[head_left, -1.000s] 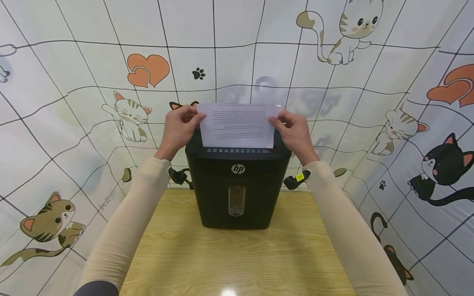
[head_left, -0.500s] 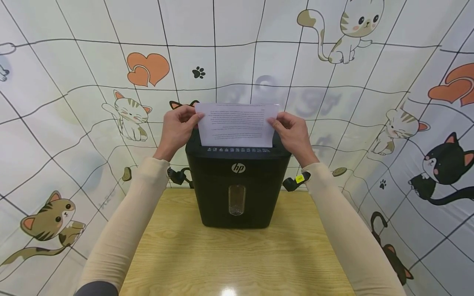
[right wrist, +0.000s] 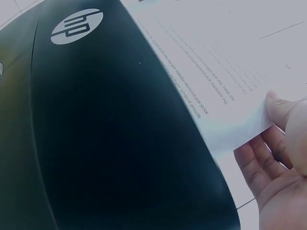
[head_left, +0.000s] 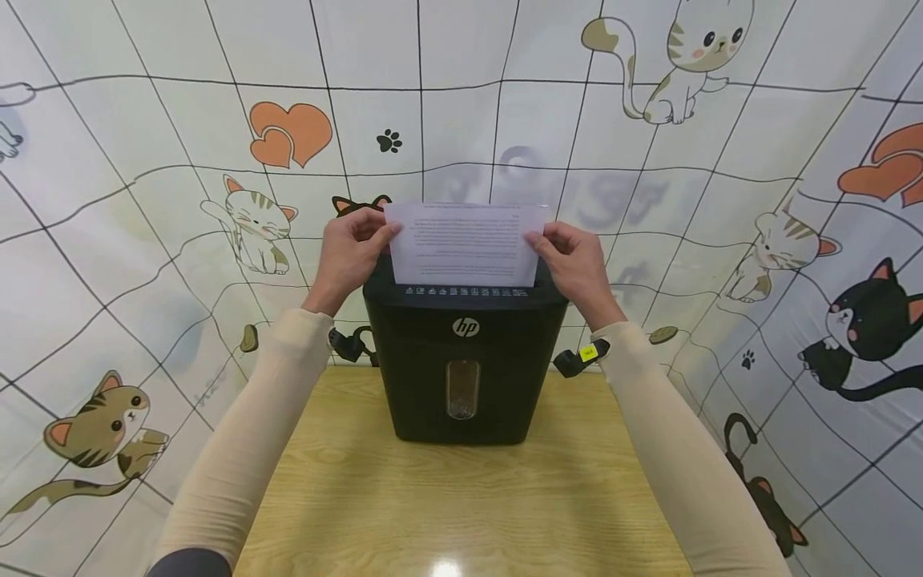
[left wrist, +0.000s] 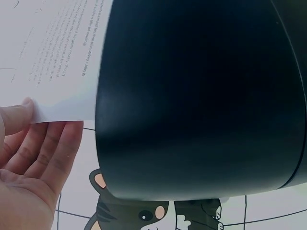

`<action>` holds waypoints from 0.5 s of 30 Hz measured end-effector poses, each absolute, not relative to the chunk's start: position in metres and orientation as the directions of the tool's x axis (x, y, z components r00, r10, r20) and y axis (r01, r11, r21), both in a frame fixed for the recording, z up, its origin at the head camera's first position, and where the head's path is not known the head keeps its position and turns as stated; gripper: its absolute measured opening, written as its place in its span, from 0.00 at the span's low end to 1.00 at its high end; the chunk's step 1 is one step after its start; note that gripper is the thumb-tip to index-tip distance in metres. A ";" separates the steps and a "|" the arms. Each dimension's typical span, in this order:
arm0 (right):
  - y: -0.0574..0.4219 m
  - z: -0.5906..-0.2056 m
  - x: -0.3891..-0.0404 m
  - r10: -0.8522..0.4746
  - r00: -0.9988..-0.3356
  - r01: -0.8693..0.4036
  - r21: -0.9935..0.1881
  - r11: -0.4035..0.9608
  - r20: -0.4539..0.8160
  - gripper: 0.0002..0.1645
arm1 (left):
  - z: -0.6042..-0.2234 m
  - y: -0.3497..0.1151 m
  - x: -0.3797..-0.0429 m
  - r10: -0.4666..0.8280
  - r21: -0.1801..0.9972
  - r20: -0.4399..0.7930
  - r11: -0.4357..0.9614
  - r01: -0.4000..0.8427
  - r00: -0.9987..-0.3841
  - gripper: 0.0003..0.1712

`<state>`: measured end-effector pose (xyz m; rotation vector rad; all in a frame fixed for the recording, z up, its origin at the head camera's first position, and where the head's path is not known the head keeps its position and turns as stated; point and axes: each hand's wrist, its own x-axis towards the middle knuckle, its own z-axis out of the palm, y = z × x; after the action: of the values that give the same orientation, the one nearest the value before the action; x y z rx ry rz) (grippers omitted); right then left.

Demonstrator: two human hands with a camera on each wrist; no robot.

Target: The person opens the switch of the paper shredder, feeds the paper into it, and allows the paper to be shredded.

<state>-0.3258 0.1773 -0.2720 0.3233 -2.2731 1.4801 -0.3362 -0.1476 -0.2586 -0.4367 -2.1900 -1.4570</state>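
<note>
A printed sheet of paper stands upright at the top of a black HP paper shredder, its lower edge at the feed slot. My left hand pinches the sheet's left edge between thumb and fingers. On the opposite edge my right hand pinches it the same way. In the left wrist view the thumb lies on the printed face of the paper, with the fingers behind it. The right wrist view has the thumb on the sheet near its side edge, fingers behind.
The shredder rests on a light wooden table, towards its back edge. Behind and to both sides hangs a white grid-patterned curtain printed with cats and hearts. A clear window in the shredder's front shows some shreds at the bottom.
Hands and paper stay nearly in place, with only a slight sideways shift that the whole head view shares. Both hands keep their pinch on the sheet.
</note>
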 end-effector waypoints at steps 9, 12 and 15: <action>0.181 -0.279 -0.327 0.023 -0.904 -0.377 -0.822 0.426 0.426 0.24 | -0.261 -0.145 -0.334 0.005 0.775 0.527 0.409 0.483 -0.850 0.15; 0.182 -0.280 -0.327 0.020 -0.908 -0.369 -0.822 0.435 0.418 0.24 | -0.263 -0.145 -0.334 0.009 0.773 0.530 0.406 0.488 -0.848 0.15; 0.183 -0.282 -0.326 0.013 -0.913 -0.363 -0.825 0.434 0.409 0.24 | -0.265 -0.145 -0.334 0.013 0.770 0.531 0.411 0.489 -0.847 0.14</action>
<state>-0.3261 0.1832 -0.2819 0.2986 -2.3371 1.4736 -0.3340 -0.1445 -0.2646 -0.4273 -2.2246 -1.4323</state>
